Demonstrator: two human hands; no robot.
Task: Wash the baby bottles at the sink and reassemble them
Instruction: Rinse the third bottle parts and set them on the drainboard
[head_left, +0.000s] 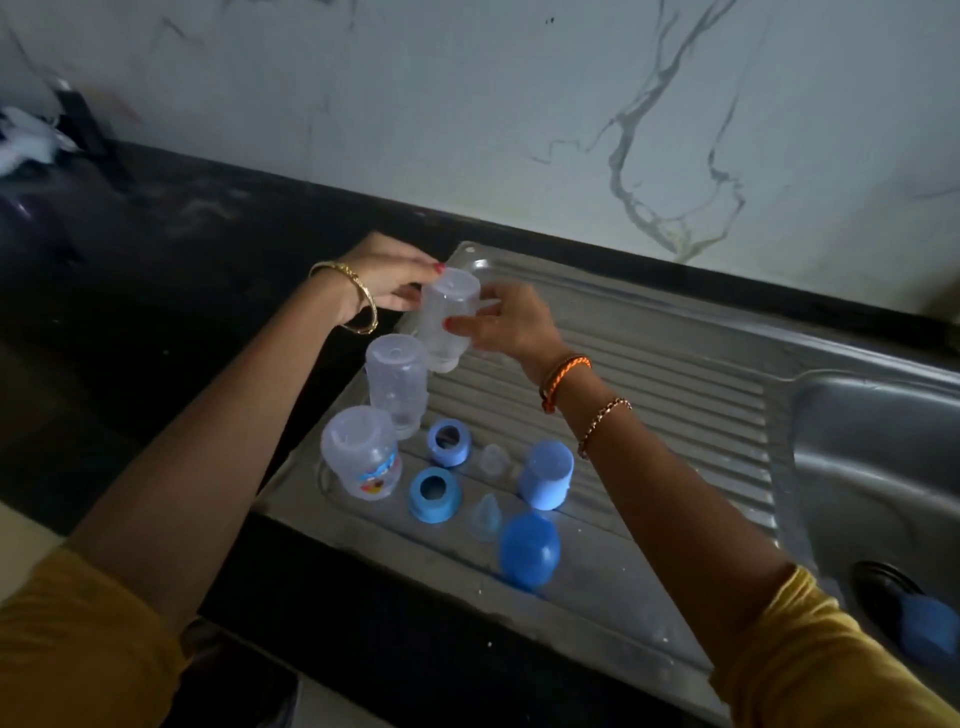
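Both hands hold one clear baby bottle upside down over the far left of the steel drainboard. My left hand grips its raised base, and my right hand pinches its side. Two more clear bottles stand inverted nearer me, a plain one and one with a coloured picture. Two blue screw rings, two clear teats, a pale blue cap and a darker blue cap lie on the drainboard.
The sink basin opens at the right, with a dark drain and a blue object in it. Black counter runs to the left, holding a dim white bundle at the far corner. A marbled wall stands behind.
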